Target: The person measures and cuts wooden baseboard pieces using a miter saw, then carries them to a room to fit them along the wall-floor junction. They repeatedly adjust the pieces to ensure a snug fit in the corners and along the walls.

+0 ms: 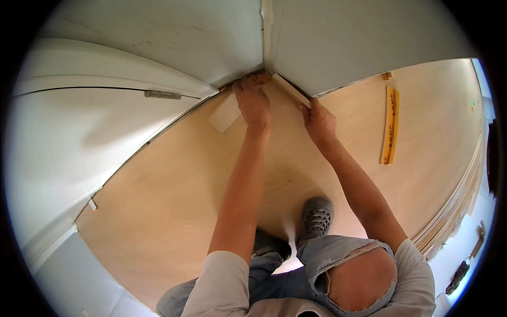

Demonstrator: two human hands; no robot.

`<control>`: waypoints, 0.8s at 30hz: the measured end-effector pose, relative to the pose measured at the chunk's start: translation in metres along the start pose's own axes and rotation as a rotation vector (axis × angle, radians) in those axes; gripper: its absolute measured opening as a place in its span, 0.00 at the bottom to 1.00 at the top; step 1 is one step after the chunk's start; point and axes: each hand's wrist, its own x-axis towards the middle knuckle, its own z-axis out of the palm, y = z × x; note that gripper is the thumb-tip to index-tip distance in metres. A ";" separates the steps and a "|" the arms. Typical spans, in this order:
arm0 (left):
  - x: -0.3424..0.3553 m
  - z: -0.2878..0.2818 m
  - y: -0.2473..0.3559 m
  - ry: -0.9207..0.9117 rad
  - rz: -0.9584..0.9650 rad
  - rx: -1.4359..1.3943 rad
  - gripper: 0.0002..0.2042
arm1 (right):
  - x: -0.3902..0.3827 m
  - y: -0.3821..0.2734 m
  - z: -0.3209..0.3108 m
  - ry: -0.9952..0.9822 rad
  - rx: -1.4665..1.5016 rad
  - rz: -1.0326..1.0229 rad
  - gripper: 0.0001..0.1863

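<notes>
In the corner where two walls meet, my left hand [253, 104] has its fingers bent over a short brown strip [261, 77] that lies along the wall base. Those fingers partly hide the strip. My right hand [321, 122] grips the near end of a pale wooden strip [289, 89], which runs along the foot of the right wall to the corner. A flat pale rectangular piece [224, 113] rests on the plywood floor [179, 174], just left of my left wrist.
A yellow strip with dark markings [390, 126] lies to the right. The white door [95, 116] with a metal handle [162, 95] stands left. Stacked thin boards [449, 211] edge the right side, with a dark-handled tool [458, 276] beyond. My grey shoe [317, 215] is on the floor.
</notes>
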 end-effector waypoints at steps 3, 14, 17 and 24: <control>0.005 0.009 -0.004 -0.016 0.028 0.081 0.16 | 0.000 0.000 0.000 -0.019 0.009 -0.008 0.13; 0.022 0.011 -0.010 -0.090 -0.082 -0.724 0.16 | -0.001 -0.002 -0.003 -0.061 0.129 0.004 0.12; 0.014 0.014 0.000 -0.056 -0.020 -0.666 0.16 | -0.001 0.004 0.003 0.007 0.113 -0.005 0.12; 0.010 0.018 0.004 0.036 0.054 -0.602 0.11 | 0.003 0.011 0.013 0.043 -0.041 0.021 0.16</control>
